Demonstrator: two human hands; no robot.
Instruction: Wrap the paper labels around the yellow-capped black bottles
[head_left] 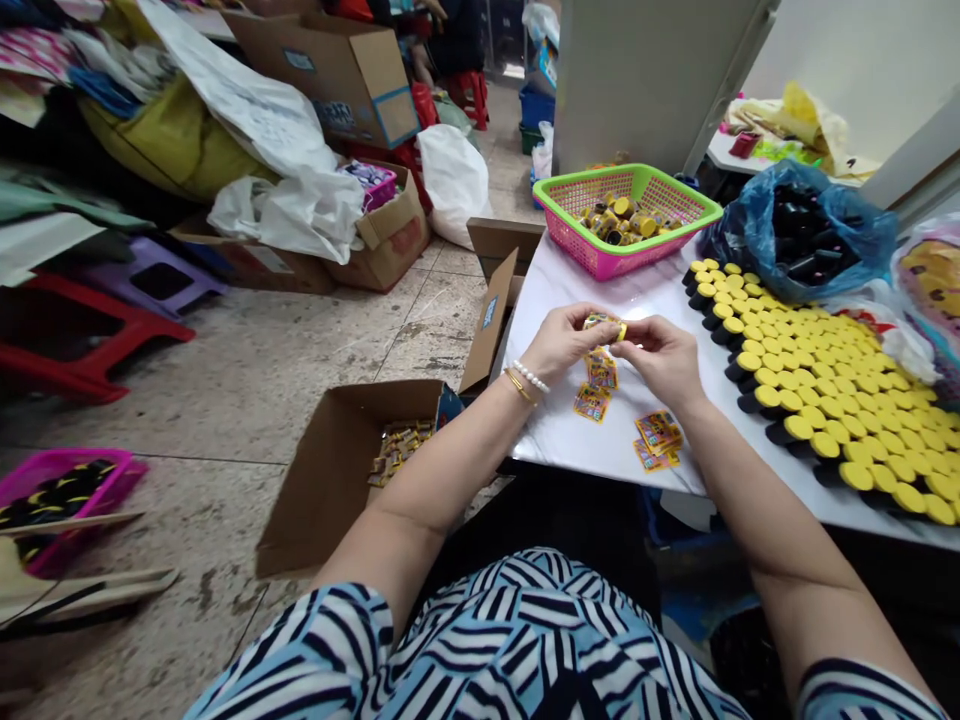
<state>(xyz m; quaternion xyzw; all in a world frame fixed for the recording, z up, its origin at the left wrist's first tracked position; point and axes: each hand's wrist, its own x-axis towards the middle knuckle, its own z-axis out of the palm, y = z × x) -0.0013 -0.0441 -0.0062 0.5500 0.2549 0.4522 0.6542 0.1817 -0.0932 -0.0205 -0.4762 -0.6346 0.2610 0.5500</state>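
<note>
My left hand (564,340) and my right hand (663,358) meet over the white table (570,440), both pinched on one small yellow-capped container (604,323) with a printed label around it. Small coloured labels (596,385) lie on the table just below my hands, and more labels (657,438) lie nearer to me. To the right, many black containers with yellow caps (825,385) lie in rows.
A green and pink basket (675,198) with finished pieces stands at the table's far end. A blue bag of black containers (806,235) sits at the right. On the floor, an open cardboard box (337,480) holds small packets; a pink basket (56,490), stools and boxes lie left.
</note>
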